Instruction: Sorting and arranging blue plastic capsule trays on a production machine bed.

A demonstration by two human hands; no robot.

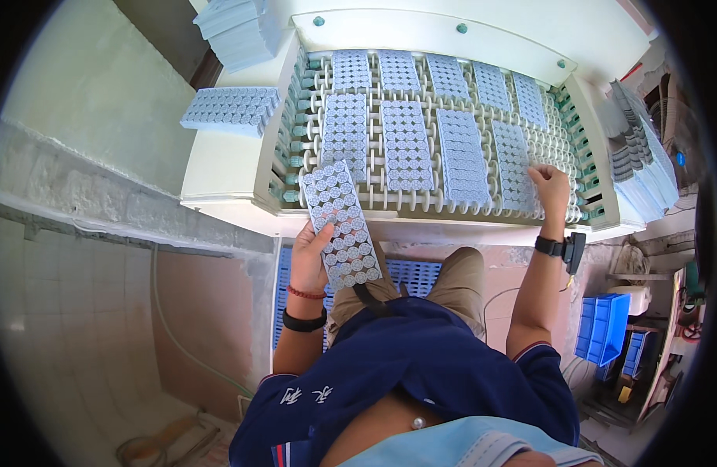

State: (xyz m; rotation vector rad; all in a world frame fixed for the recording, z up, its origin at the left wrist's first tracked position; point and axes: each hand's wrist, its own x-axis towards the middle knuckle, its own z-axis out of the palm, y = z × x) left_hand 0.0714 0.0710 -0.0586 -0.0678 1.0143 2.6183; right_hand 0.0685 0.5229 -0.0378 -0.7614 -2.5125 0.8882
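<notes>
My left hand (pixel 310 261) is closed around the lower left edge of a light blue panel of round discs (pixel 344 229), held tilted in front of the machine's near edge. Its upper end overlaps a panel lying on the rollers. My right hand (pixel 551 187) is over the right part of the roller bed, its fingers curled in a pinch. The fingertips are at the right edge of another disc panel (pixel 513 165) lying flat there; whether they grip it is unclear. More disc panels (pixel 406 144) lie in two rows on the white wheeled rollers (pixel 545 148).
A stack of disc panels (pixel 232 109) sits on the machine's left ledge, with another stack (pixel 238 35) behind. Upright panels (pixel 643 156) stand at the right. The machine's pale side walls (pixel 269 159) border the rollers. Blue crates (pixel 602 328) are at the lower right.
</notes>
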